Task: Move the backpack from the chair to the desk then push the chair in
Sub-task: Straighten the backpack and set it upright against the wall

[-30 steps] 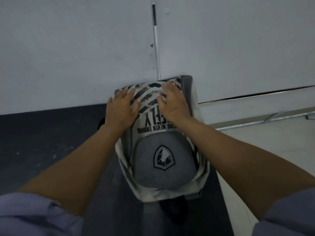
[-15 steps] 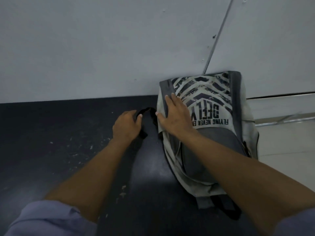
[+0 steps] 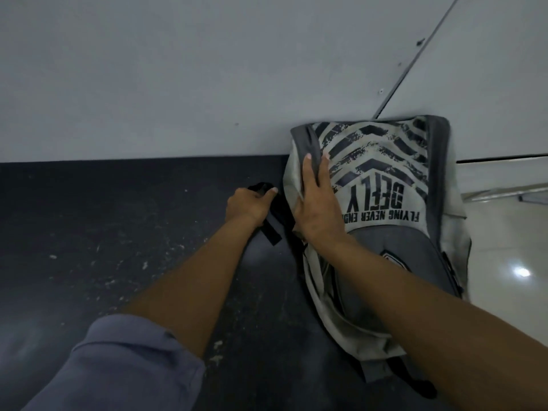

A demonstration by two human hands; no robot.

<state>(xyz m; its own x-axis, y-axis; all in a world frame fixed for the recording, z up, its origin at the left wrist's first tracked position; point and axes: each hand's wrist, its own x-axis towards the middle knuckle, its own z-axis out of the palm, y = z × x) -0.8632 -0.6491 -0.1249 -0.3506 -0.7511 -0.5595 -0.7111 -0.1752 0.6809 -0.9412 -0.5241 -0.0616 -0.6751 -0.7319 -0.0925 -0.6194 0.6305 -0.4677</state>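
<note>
A pale grey fabric backpack [image 3: 382, 215] with black chevron stripes, the upside-down words "FLYING NEVER END…" and a darker grey front pocket lies at the right of the frame on the dark, scuffed black desk top [image 3: 103, 232], its far end up against the light grey wall panel [image 3: 178, 69] that fills the upper half of the picture. The right hand [image 3: 315, 207] rests flat on the backpack's left side, fingers together and stretched toward the top edge, palm pressed on the fabric. Just left of it, at the centre of the frame, the left hand [image 3: 247, 204] is curled closed around a black webbing strap [image 3: 271, 229] that trails down beside the bag. A bluish-grey rolled sleeve [image 3: 124, 363] shows at lower left. A glossy pale floor [image 3: 510, 262] is visible at the right edge.
</note>
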